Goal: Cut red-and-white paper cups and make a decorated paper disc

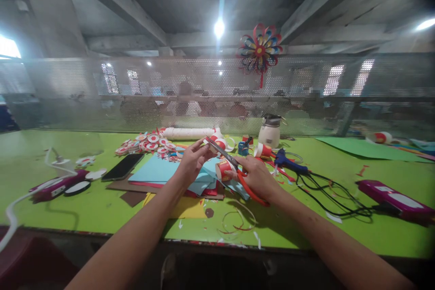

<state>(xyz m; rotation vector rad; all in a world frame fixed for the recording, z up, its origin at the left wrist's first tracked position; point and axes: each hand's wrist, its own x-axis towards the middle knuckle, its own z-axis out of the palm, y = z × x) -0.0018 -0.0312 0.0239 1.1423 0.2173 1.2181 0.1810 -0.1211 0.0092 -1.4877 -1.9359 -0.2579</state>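
Paper cup point(222, 169), red and white, centre frame above the green table point(84, 208): right hand point(256, 176) closed on red-handled scissors point(238, 170), blades at its rim; left hand point(192, 159) pinches a cut strip. Cutting under way; next snip likely needs the cup turned.

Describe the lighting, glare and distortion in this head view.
Head view: ceiling lamp flares with a vertical streak; the window at left is blown out; wide-lens bending curves the green table edge; people behind the mesh screen are hazy; both hands and the scissors stay fairly sharp.
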